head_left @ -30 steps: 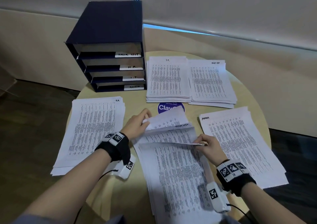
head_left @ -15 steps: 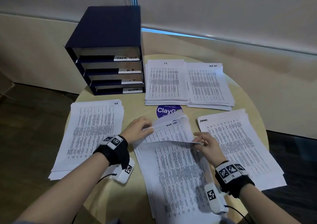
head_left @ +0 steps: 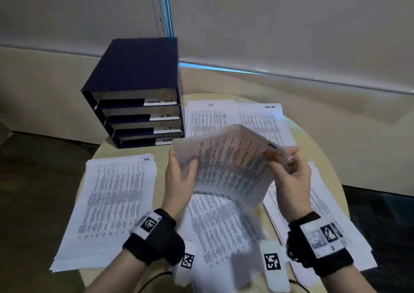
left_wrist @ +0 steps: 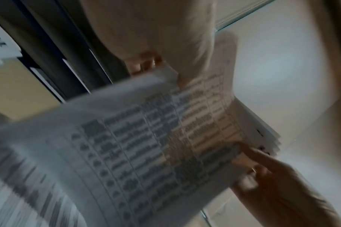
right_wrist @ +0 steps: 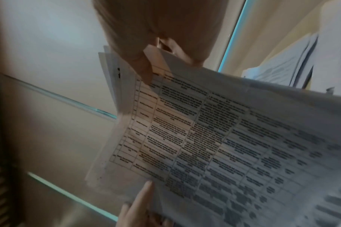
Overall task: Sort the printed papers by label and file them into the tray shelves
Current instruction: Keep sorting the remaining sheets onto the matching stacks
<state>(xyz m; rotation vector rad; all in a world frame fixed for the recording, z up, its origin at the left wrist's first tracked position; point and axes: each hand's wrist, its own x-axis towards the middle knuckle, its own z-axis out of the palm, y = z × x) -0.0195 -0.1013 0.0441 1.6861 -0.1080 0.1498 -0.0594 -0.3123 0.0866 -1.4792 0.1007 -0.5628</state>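
A bundle of printed sheets (head_left: 230,165) is held tilted in the air over the middle stack (head_left: 219,225). My left hand (head_left: 187,171) grips the bundle's left edge and my right hand (head_left: 285,158) pinches its top right corner. The left wrist view shows the same sheets (left_wrist: 146,145) blurred, with my left hand (left_wrist: 146,64) at their top edge. In the right wrist view my right hand (right_wrist: 146,67) pinches the corner of the sheets (right_wrist: 223,138). The dark blue tray shelves (head_left: 134,79), with handwritten labels, stand at the back left.
Sorted stacks lie on the round table (head_left: 162,156): an H.R. stack (head_left: 112,203) at left, an I.T. stack (head_left: 208,117) and a task list stack (head_left: 268,117) at the back, another stack (head_left: 324,203) at right. A wall and window blind lie behind.
Both hands have lifted the top sheets off the middle stack and raised them upright; earlier they were only peeling up the sheets' far end.
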